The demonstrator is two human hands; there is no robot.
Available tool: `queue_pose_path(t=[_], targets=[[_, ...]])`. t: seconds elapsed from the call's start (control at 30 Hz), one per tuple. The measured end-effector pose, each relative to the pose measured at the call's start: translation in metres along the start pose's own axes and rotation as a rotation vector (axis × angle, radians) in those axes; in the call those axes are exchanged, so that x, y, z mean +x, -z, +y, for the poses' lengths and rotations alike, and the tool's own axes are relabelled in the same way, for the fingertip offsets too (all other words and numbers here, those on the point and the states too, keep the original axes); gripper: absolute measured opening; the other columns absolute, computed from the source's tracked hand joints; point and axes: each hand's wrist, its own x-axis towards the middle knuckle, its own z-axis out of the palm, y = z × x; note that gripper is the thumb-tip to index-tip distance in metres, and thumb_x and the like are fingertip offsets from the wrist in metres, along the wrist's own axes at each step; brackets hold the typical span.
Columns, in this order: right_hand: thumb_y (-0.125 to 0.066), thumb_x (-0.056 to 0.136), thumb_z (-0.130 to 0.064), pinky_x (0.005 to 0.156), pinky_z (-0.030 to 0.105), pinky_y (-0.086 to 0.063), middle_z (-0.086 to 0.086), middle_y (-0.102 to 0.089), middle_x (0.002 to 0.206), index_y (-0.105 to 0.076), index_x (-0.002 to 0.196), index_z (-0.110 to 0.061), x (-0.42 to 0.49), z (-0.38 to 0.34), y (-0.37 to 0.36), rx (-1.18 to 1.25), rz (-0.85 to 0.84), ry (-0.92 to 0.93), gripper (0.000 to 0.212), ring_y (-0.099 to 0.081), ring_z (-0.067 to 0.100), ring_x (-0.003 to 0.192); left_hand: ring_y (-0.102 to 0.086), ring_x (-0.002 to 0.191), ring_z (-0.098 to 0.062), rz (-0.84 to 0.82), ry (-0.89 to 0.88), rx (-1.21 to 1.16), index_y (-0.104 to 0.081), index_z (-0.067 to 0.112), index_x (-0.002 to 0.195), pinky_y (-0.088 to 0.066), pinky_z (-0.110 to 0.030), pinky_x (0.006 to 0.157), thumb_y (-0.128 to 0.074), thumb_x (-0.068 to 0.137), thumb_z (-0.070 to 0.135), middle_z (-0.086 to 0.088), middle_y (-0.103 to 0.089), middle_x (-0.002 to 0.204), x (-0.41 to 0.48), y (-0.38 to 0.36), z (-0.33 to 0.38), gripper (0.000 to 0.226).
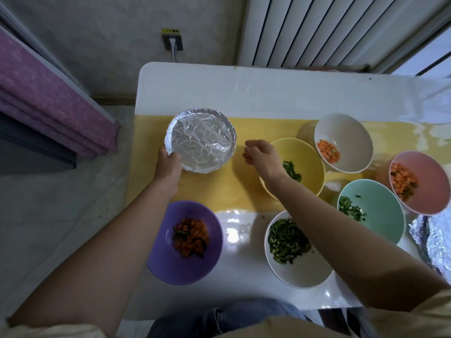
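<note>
White tabletop (pixel 268 93) crossed by a yellow band (pixel 244 191) fills the view, with a denim-clad lap at the near edge. Closest on the left stands a purple bowl (pixel 158 264) of mixed orange and dark green dice. To its right is a white bowl (pixel 305 276) of chopped green pieces. Beyond that sits a teal bowl (pixel 385 215) with a few green bits, and crumpled foil (pixel 436 240) lies at the right edge. Farther in, the left hand (pixel 168 167) grips the near-left rim of the foil-lined dish (pixel 202 140), thumb over the edge. The dish sits on the yellow band at the table's left side and holds no food. The right hand (pixel 261 154) hovers just right of the dish, above the rim of a yellow bowl (pixel 307 162). Its fingers are curled in, and I cannot tell whether they pinch anything. A pink bowl (pixel 429 179) of mostly orange dice stands at the far right. A pale bowl (pixel 351 137) of carrot cubes stands behind the yellow one. Past the table are a wall socket (pixel 173 42) and a white radiator (pixel 317 30).
</note>
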Motion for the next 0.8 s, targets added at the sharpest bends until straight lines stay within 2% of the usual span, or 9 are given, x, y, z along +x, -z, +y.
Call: queue_pose_path(t=[0.13, 0.2, 0.3, 0.4, 0.47, 0.53, 0.6, 0.73, 0.8], targets=[[-0.040, 0.097, 0.000, 0.071, 0.032, -0.053, 0.015, -0.062, 0.092, -0.060, 0.110, 0.000, -0.018, 0.005, 0.001, -0.009, -0.091, 0.004, 0.023, -0.060, 0.023, 0.076, -0.044, 0.064, -0.021, 0.042, 0.027, 0.302, -0.053, -0.005, 0.126, -0.035, -0.032, 0.055, -0.046, 0.093, 0.039, -0.011, -0.050, 0.089, -0.009, 0.012, -0.003, 0.055], [-0.043, 0.098, -0.002, 0.065, 0.027, -0.053, 0.012, -0.062, 0.090, -0.060, 0.109, -0.001, -0.030, 0.005, -0.003, -0.044, -0.190, -0.004, 0.020, -0.060, 0.020, 0.071, -0.055, 0.078, -0.035, 0.007, -0.030, 0.407, -0.059, -0.005, 0.110, -0.044, -0.040, 0.071, -0.046, 0.090, 0.052, -0.021, -0.057, 0.091, -0.023, 0.026, -0.003, 0.061], [-0.054, 0.097, -0.012, 0.060, 0.028, -0.051, 0.013, -0.059, 0.093, -0.055, 0.117, -0.002, -0.050, 0.013, -0.016, -0.231, -0.422, -0.115, 0.022, -0.058, 0.021, 0.075, -0.063, 0.087, -0.031, -0.099, -0.073, 0.516, -0.063, 0.018, 0.085, -0.048, -0.042, 0.087, -0.046, 0.072, 0.071, -0.012, -0.069, 0.097, -0.044, 0.058, -0.018, 0.058], [-0.060, 0.094, -0.020, 0.061, 0.032, -0.055, 0.019, -0.061, 0.111, -0.042, 0.135, -0.016, -0.071, 0.027, -0.032, -0.438, -0.640, -0.265, 0.044, -0.060, 0.027, 0.085, -0.057, 0.073, -0.020, -0.243, 0.004, 0.558, -0.067, 0.018, 0.086, -0.046, -0.031, 0.069, -0.055, 0.092, 0.048, -0.005, -0.067, 0.085, -0.068, 0.090, -0.037, 0.032], [-0.054, 0.095, -0.013, 0.066, 0.036, -0.059, 0.020, -0.065, 0.109, -0.043, 0.134, -0.015, -0.083, 0.037, -0.041, -0.519, -0.703, -0.266, 0.040, -0.065, 0.031, 0.086, -0.057, 0.063, -0.016, -0.320, 0.060, 0.557, -0.068, 0.016, 0.092, -0.044, -0.024, 0.057, -0.058, 0.096, 0.029, -0.005, -0.063, 0.078, -0.082, 0.103, -0.053, 0.017], [-0.047, 0.093, -0.007, 0.075, 0.043, -0.059, 0.021, -0.070, 0.097, -0.053, 0.124, -0.010, -0.093, 0.044, -0.048, -0.603, -0.633, -0.178, 0.032, -0.070, 0.036, 0.085, -0.055, 0.060, -0.017, -0.335, 0.048, 0.567, -0.065, 0.010, 0.096, -0.043, -0.025, 0.056, -0.056, 0.094, 0.012, -0.012, -0.060, 0.080, -0.092, 0.111, -0.067, 0.009], [-0.044, 0.092, -0.007, 0.078, 0.044, -0.058, 0.019, -0.071, 0.090, -0.059, 0.116, -0.009, -0.103, 0.048, -0.049, -0.644, -0.539, -0.099, 0.028, -0.070, 0.039, 0.086, -0.056, 0.071, -0.020, -0.309, 0.004, 0.569, -0.062, 0.004, 0.101, -0.045, -0.031, 0.063, -0.053, 0.090, 0.008, -0.015, -0.059, 0.085, -0.096, 0.115, -0.080, 0.015], [-0.052, 0.094, -0.016, 0.087, 0.042, -0.049, 0.019, -0.064, 0.115, -0.060, 0.121, -0.006, -0.118, 0.056, -0.040, -0.841, -0.395, 0.045, 0.030, -0.061, 0.037, 0.106, -0.059, 0.071, -0.022, -0.361, 0.017, 0.469, -0.059, 0.010, 0.111, -0.052, -0.024, 0.045, -0.040, 0.094, -0.001, -0.011, -0.062, 0.092, -0.115, 0.104, -0.092, 0.028], [-0.050, 0.095, -0.018, 0.087, 0.040, -0.049, 0.020, -0.064, 0.118, -0.060, 0.122, -0.006, -0.126, 0.061, -0.033, -0.835, -0.320, 0.043, 0.031, -0.060, 0.036, 0.106, -0.059, 0.070, -0.021, -0.371, -0.002, 0.433, -0.058, 0.012, 0.111, -0.052, -0.023, 0.046, -0.037, 0.095, -0.002, -0.012, -0.063, 0.096, -0.123, 0.097, -0.098, 0.030]])
